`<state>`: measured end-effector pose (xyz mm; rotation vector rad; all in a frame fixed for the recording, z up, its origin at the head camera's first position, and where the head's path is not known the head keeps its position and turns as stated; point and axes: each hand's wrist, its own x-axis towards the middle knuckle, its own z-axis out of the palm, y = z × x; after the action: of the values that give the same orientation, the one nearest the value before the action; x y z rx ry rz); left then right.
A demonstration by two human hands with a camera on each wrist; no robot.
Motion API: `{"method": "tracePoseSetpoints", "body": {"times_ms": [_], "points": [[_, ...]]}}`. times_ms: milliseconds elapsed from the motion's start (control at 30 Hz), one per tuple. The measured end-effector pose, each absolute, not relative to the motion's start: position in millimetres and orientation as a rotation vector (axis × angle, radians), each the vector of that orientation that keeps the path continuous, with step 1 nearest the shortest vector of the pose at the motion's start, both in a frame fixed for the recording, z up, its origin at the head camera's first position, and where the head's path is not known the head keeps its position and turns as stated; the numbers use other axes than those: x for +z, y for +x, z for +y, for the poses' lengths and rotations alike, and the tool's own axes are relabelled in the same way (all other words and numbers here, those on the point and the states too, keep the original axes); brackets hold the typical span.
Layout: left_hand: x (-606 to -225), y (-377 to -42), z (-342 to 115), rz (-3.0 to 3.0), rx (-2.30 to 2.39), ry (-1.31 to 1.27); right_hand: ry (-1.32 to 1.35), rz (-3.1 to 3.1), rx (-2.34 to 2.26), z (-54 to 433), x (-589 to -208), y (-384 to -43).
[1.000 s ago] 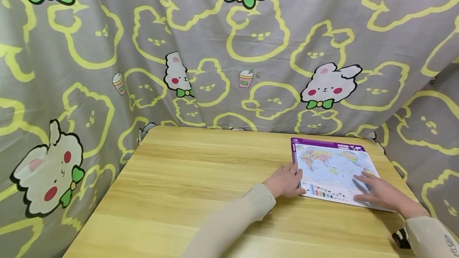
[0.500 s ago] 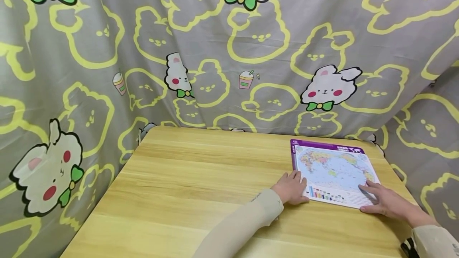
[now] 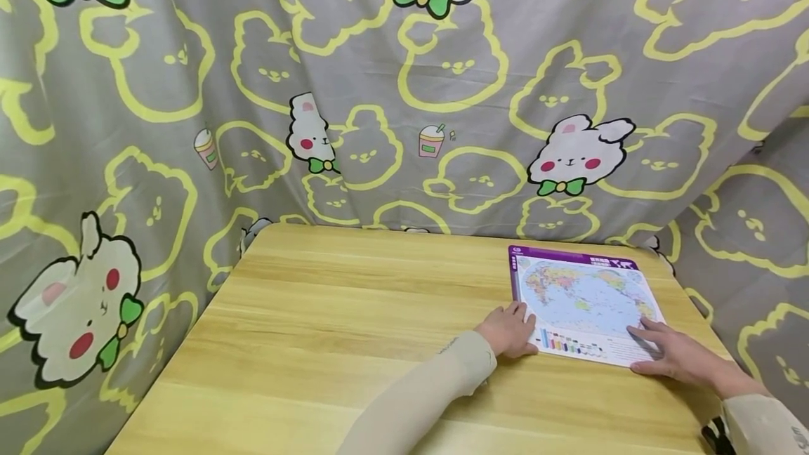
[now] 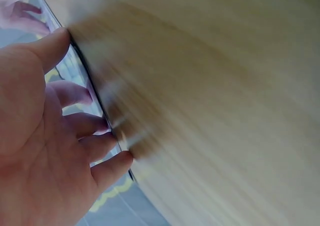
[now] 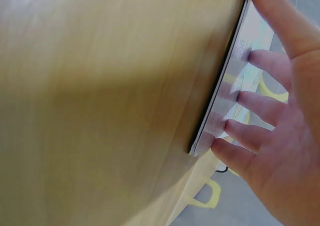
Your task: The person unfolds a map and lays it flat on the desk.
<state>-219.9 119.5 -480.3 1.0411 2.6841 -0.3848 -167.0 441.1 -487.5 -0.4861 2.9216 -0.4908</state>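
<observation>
A thin world map board (image 3: pixel 581 300) with a purple top band lies flat on the wooden table (image 3: pixel 329 314), toward its right side. At the board's left edge and lower left corner rests my left hand (image 3: pixel 508 330), its fingers relaxed. In the left wrist view, those fingertips (image 4: pixel 125 158) meet the board's dark edge. My right hand (image 3: pixel 685 357) touches the lower right part of the board, thumb at the front edge. The right wrist view has the fingers (image 5: pixel 262 106) spread, with their tips on the map surface. Neither hand curls around the board.
A grey curtain (image 3: pixel 373 76) with yellow outlines and rabbit prints hangs behind the table and along both sides. A black-and-white striped item (image 3: pixel 717 435), partly hidden, sits beside the right sleeve (image 3: pixel 755 420). The table's left edge runs down toward the front left.
The left hand has slid down along the board's left edge. The right hand has moved slightly back toward the lower right corner, its thumb now at the front edge. The board stays nearly in place.
</observation>
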Motion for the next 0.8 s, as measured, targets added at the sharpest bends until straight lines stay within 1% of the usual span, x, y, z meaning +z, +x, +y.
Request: {"method": "tracePoseSetpoints", "body": {"times_ms": [600,800], "points": [[-476,-216,90,2.641,-0.389,1.059,-0.522,2.93,-0.481,416,-490,-167],[-475,-215,76,2.638,-0.362,1.045,-0.582,2.947,-0.443,401,-488,-167]]}}
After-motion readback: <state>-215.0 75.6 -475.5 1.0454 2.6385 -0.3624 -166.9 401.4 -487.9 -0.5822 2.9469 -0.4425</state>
